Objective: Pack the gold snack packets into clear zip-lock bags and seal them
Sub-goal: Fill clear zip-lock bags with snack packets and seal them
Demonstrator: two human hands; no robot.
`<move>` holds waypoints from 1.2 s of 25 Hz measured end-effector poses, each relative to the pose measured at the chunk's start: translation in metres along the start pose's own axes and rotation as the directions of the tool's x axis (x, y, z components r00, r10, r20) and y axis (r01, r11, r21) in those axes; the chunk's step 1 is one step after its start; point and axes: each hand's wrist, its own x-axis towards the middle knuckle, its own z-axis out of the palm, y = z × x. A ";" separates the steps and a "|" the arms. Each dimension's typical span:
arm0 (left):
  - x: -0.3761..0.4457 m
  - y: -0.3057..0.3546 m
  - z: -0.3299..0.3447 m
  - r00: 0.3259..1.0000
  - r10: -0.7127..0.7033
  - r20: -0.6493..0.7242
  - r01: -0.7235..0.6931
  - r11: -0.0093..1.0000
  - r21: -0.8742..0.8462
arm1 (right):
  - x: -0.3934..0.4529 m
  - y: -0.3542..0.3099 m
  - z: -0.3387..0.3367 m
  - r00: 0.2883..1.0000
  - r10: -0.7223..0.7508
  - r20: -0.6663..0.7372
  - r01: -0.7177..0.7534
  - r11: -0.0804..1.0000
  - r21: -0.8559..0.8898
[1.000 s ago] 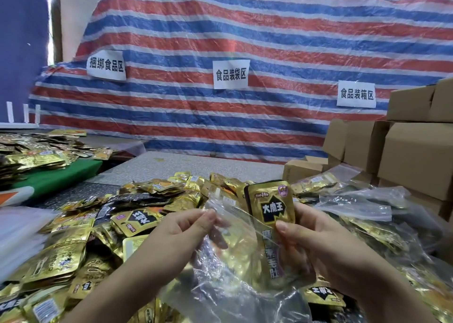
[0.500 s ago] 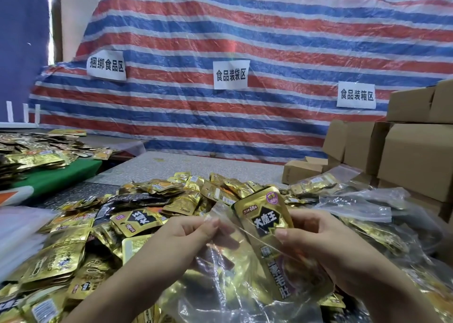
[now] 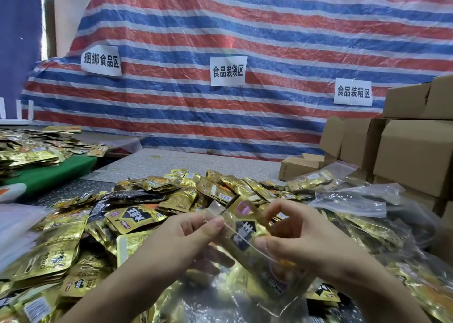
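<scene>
I hold a clear zip-lock bag [image 3: 235,290] in front of me with several gold packets inside it. A gold snack packet [image 3: 244,224] with a black logo sits almost fully inside the bag's mouth, only its top edge poking out. My left hand [image 3: 193,234] pinches the left side of the bag's opening. Around the bag's right edge and the packet curl the fingers and thumb of my right hand [image 3: 299,239]. A big heap of loose gold packets [image 3: 137,217] covers the table behind and to the left.
Filled clear bags [image 3: 350,197] lie to the right. Brown cardboard boxes [image 3: 411,151] are stacked at the far right. A green-topped table [image 3: 49,173] at the left carries more packets. A striped tarp with paper signs [image 3: 228,71] hangs behind.
The gold packet has slid down from standing well above the bag's mouth to nearly inside it. Both hands have moved lower and closer together around the opening.
</scene>
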 end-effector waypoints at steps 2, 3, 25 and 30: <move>0.000 -0.002 0.003 0.999 0.010 -0.032 -0.010 1.000 0.006 | -0.001 -0.004 0.004 0.999 0.013 0.051 -0.007 0.994 -0.106; 0.000 -0.003 0.005 0.998 0.022 -0.053 -0.021 1.000 0.014 | -0.001 -0.004 0.007 0.997 0.020 0.074 -0.009 0.989 -0.149; 0.013 0.085 0.017 0.779 0.467 -0.417 -0.490 0.870 0.058 | 0.012 -0.053 -0.041 0.809 -0.482 -0.338 0.572 0.777 0.262; 0.031 0.032 0.013 0.804 0.303 -0.511 -0.382 0.922 -0.055 | 0.027 0.021 0.002 0.986 -0.038 -0.160 0.124 0.813 0.569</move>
